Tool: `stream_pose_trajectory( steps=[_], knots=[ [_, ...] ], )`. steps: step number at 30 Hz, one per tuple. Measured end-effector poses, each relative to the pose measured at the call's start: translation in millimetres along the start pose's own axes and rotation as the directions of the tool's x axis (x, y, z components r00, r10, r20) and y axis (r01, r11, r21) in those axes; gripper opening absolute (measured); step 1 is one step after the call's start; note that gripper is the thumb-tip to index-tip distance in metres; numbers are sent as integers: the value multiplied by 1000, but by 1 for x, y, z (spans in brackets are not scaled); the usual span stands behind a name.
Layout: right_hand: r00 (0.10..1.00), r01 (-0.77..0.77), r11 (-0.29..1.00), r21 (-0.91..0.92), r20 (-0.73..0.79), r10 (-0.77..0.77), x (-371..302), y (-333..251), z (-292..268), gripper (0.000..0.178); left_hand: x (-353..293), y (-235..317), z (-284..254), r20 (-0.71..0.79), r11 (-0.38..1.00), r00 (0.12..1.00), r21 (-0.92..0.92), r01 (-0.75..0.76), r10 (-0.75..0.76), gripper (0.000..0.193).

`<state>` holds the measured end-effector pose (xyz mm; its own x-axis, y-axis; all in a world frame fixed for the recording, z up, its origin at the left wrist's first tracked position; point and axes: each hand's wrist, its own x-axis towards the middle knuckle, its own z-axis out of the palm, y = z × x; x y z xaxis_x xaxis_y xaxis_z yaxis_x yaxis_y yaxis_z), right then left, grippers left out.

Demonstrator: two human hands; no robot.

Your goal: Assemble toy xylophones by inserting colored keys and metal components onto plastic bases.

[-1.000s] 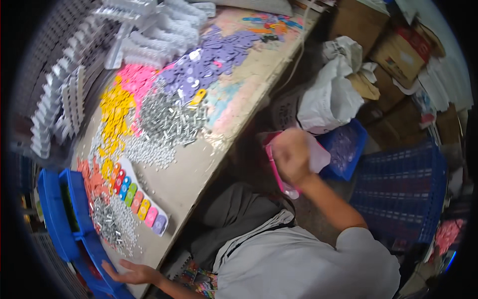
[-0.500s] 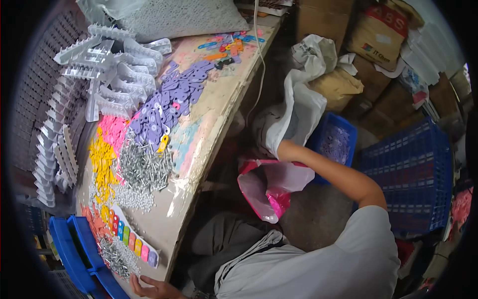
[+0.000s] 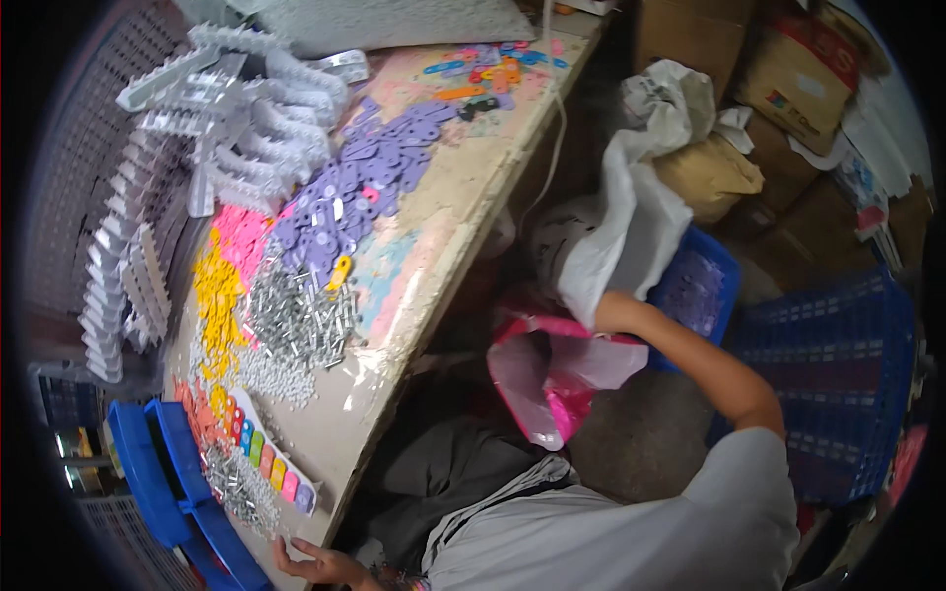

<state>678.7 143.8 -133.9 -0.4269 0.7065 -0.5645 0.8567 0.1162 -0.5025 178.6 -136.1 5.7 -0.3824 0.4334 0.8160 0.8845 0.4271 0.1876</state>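
Reaching down to the right of the table [image 3: 340, 399] with the right hand [image 3: 613, 311] at the near rim of an open white sack [image 3: 645, 231], partly hidden by it; cannot tell from this view about any grip there. Just beside the sack on the near side, a pink plastic bag [image 3: 512, 379] with a pale lining, gaping open. To the right of the sack, a blue bin [image 3: 727, 281] with pale purple pieces inside, and farther right a large blue crate [image 3: 818, 384].

Resting the left hand [image 3: 323, 565] at the near end of the table, released and loosely spread, near a small mixed heap of silver pins [image 3: 225, 475] and white beads [image 3: 258, 495]. Just beyond, a toy xylophone [image 3: 264, 451], with a row of multicoloured keys along a white frame, lying aslant beside coral pieces [image 3: 195, 414]. Farther up the table, loose piles close together: more pins and beads, then yellow pieces [image 3: 215, 300] at left, pink pieces [image 3: 239, 236] behind, and purple pieces [image 3: 325, 217] to the right. At the far left, stacked white plastic frames [image 3: 286, 128]; at the near left, blue trays [image 3: 158, 492] beside the table.
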Motion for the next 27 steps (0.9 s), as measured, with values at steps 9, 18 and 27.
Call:
stream_pose_trajectory(
  steps=[9, 18, 27],
  knots=[
    [372, -294, 935, -199, -925, -80, -96, -51, -77, 21, -13, 106, 49, 142, 721, 810, -562, -407, 568, 17],
    [18, 173, 661, -730, -669, -743, -49, -212, -193, 21, 6, 183, 111, 268, 646, 744, -712, -275, 612, 38],
    [-42, 335, 821, -462, -878, -477, 110, -353, -489, 66, -4, 189, 121, 290, 689, 764, -676, -262, 576, 42]
  ],
)
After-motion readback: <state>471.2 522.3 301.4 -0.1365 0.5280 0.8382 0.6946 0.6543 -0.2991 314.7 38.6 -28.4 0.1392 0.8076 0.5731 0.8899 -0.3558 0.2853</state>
